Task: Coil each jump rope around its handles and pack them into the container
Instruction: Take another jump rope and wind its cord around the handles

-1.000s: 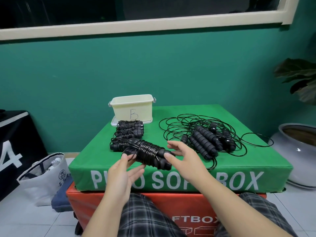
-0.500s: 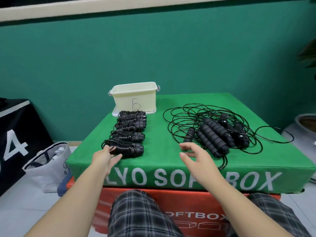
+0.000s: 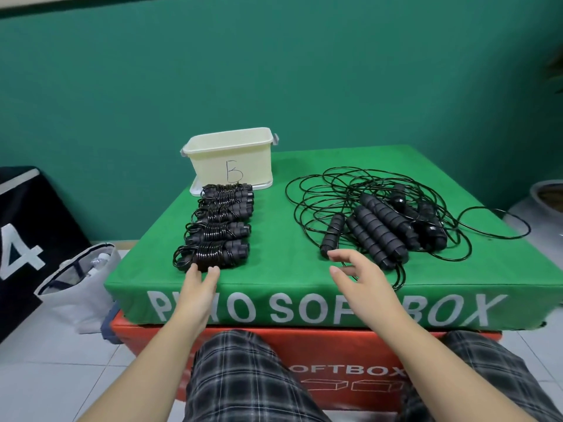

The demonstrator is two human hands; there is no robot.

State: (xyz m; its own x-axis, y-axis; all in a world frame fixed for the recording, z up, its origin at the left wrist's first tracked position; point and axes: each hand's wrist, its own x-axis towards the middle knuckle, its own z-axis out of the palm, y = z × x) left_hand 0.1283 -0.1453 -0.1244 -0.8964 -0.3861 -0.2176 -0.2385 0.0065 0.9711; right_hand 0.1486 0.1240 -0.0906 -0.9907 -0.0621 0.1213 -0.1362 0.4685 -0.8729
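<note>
Five coiled ropes (image 3: 217, 223) sit w/ container (image 3: 231, 158), inside hidden; I see left hand (image 3: 198, 287) flat, right hand (image 3: 362, 281) loose.

The setting appeared to be a room in a home or small studio pressed into use as an exercise corner. A plain teal painted wall (image 3: 274, 71) rose behind two stacked padded plyometric boxes, a green fabric-covered one (image 3: 274, 284) lettered "SOFT BOX" resting on an orange one (image 3: 335, 345). The floor was laid with pale square tiles (image 3: 45, 376). A white cloth tote bag (image 3: 82, 287) stood open on the tiles at left, beside a black fabric case with a large white numeral (image 3: 21, 239). A grey glazed ceramic planter (image 3: 545, 196) sat at the right edge.
</note>
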